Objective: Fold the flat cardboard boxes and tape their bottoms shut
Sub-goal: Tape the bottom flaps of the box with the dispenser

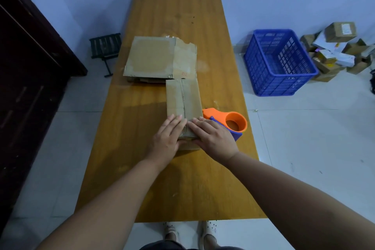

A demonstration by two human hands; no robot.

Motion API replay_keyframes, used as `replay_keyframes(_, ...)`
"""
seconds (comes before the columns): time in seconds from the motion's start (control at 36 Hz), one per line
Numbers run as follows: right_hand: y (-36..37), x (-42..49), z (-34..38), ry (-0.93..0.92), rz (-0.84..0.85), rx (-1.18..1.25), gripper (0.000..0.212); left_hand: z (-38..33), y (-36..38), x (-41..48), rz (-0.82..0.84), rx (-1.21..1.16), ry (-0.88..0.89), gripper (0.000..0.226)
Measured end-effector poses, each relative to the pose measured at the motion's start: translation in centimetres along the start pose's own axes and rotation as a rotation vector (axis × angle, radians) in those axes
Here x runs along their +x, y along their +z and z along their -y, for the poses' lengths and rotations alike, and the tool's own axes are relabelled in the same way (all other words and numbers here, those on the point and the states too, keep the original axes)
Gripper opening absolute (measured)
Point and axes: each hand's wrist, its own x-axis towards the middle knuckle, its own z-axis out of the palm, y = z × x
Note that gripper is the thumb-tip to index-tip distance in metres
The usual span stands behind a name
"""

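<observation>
Head view: left hand (168, 136), right hand (213, 138) press box (182, 97)

A long golden-brown wooden table (178, 6) carries a stack of flattened brown cardboard boxes (160, 57) toward its left edge. A folded brown cardboard box (183, 97) stands just on the stack's near side. An orange-and-blue plastic tape dispenser (229, 122) lies beside it, nearer the right edge.

both hands (189, 137) flat on folded box (183, 99) (seam up) | tape dispenser (227, 123) beside
</observation>
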Motion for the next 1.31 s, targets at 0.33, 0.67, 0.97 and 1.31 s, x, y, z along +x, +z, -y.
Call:
replay_keyframes(0.33, -0.5, 0.3, 0.1, 0.089, 0.038, 0.081, 0.045, 1.3, -0.3, 0.3, 0.054, -0.142, -0.035, 0.060)
replay_keyframes(0.67, -0.2, 0.2, 0.0, 0.091, 0.044, 0.061, 0.043, 1.0, -0.4, 0.2, 0.085, -0.053, -0.013, 0.071)
replay_keyframes(0.97, -1.8, 1.1, 1.7, 0.296, 0.086, 0.227, 0.046, 0.1, -0.5, -0.2, 0.219, -0.109, -0.136, 0.076)
replay_keyframes(1.31, -3.0, 3.6, 5.7, 0.978, 0.292, 0.716, 0.069, -3.4, -3.7, 2.0, 0.076, -0.387, -0.995, 0.089)
